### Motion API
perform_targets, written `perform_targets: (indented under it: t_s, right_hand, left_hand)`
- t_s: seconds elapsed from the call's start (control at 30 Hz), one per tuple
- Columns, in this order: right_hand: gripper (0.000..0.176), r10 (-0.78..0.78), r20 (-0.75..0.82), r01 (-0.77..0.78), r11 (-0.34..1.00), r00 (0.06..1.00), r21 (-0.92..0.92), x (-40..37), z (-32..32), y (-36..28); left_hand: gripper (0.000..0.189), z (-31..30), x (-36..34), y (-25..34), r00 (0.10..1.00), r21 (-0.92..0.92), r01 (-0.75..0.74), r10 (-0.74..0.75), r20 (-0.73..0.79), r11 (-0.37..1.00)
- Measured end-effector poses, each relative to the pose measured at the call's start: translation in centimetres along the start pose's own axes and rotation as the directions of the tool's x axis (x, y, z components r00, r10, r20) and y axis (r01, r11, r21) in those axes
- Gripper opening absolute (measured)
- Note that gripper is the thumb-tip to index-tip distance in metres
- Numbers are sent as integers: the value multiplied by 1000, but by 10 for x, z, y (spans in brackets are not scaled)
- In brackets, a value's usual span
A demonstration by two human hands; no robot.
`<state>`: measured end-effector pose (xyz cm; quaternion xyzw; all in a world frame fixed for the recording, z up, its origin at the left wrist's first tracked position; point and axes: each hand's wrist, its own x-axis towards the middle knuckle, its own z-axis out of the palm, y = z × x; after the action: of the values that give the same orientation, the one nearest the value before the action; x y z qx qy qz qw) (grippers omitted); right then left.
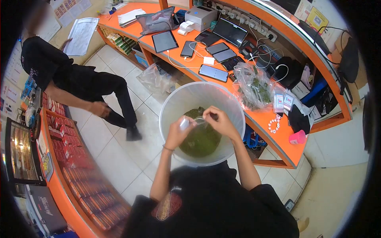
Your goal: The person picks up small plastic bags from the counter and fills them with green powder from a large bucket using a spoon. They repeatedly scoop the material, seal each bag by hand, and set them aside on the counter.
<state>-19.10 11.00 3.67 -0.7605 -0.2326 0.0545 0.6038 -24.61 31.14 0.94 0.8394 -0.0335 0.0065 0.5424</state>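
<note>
Head camera is showing the left hand [176, 134], clenching a white object [184, 124], and the right hand [222, 123] pinching a small clear bag [200, 119] stretched sideways between them, above the green material [202, 142] in the bucket [168, 104].

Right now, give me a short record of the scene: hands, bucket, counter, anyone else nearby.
left hand: closed on a small white item, over the bucket
right hand: pinches a clear bag
bucket: translucent, green stuff at the bottom
counter: orange; phones, tablets, printer
other person: in black, standing at left on the tiled floor
</note>
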Motion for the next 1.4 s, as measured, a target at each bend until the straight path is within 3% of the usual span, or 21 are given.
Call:
perform_targets:
  t_s: [0.07,0.13,0.2,0.27,0.4,0.47,0.57,0.6,0.67,0.73,0.97,1.1,1.23,1.33,1.4]
  right_hand:
    - [13,90,49,-91,996,995,24,-3,-4,-13]
    - [15,215,120,-231,963,969,141,-11,-1,-15]
    - [15,192,47,-198,958,980,208,-13,10,-7]
    - [14,174,-25,-161,949,985,272,-16,16,0]
    - [14,217,-30,-200,940,976,275,-21,23,6]
    - [14,214,-43,-192,936,976,294,-23,28,5]
    - [13,235,-45,-203,909,971,365,-26,30,-10]
    - [14,256,-84,-223,932,963,286,-27,30,-13]
    - [14,270,-123,-242,949,955,204,-27,32,-10]
    - [10,12,-248,-28,998,969,-59,-25,37,-3]
    - [11,9,-252,-8,1000,968,5,-26,35,-4]
    - [10,-42,-210,44,999,977,3,-25,38,-7]
    - [9,-48,-203,38,998,978,-52,-27,38,-17]
    - [9,-45,-174,22,991,984,-130,-29,35,-24]
    - [9,-17,-162,5,997,987,-80,-31,34,-18]
  left_hand:
    - [22,1,0,5,1000,-343,-3,-1,-11,939]
    - [22,2,1,6,1000,-377,-1,-6,-17,926]
    - [22,3,0,7,1000,-410,5,-16,-24,912]
    - [25,1,-2,9,984,-472,112,-165,-73,875]
    - [22,-3,0,15,951,-464,230,-299,-80,855]
    - [23,1,1,8,947,-396,97,-207,-246,913]
    - [23,-1,0,6,963,-368,82,-169,-210,926]
    - [23,1,-1,8,963,-369,82,-169,-209,926]
    - [22,8,-3,13,944,-296,-61,-42,-328,953]
    - [22,9,-3,12,947,-313,-32,-71,-314,949]
    - [22,9,-6,10,987,-390,-56,-8,-161,919]
    - [20,0,-11,21,999,-299,-14,-1,-51,954]
    - [17,10,-9,17,995,-335,-91,68,-78,938]
    - [14,12,-11,19,981,-251,-157,121,-154,955]
    - [12,10,-11,22,972,-185,-211,185,-148,960]
